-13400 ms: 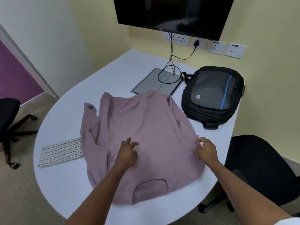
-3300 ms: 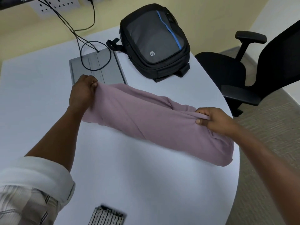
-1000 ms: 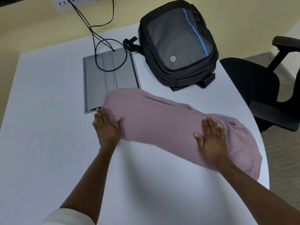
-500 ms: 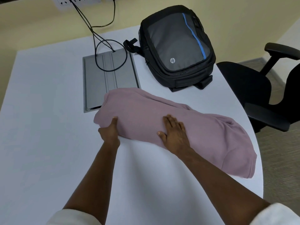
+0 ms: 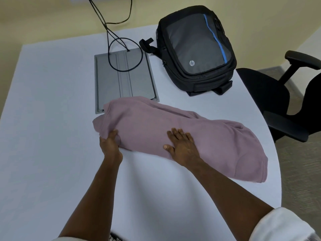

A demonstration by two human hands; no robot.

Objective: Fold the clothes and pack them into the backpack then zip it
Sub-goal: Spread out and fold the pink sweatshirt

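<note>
Head | left hand [image 5: 111,146] fingers hidden under sweater [image 5: 173,129], gripping | right hand [image 5: 182,146] flat

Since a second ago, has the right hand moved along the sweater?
Yes. The right hand slid from the pink sweater's chair-side end toward its middle, nearer the grey panel.

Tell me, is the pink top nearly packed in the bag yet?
Not yet. The pink top is folded into a long strip. The left hand grips its end while the right hand presses its middle. The backpack looks zipped and unpacked.
</note>
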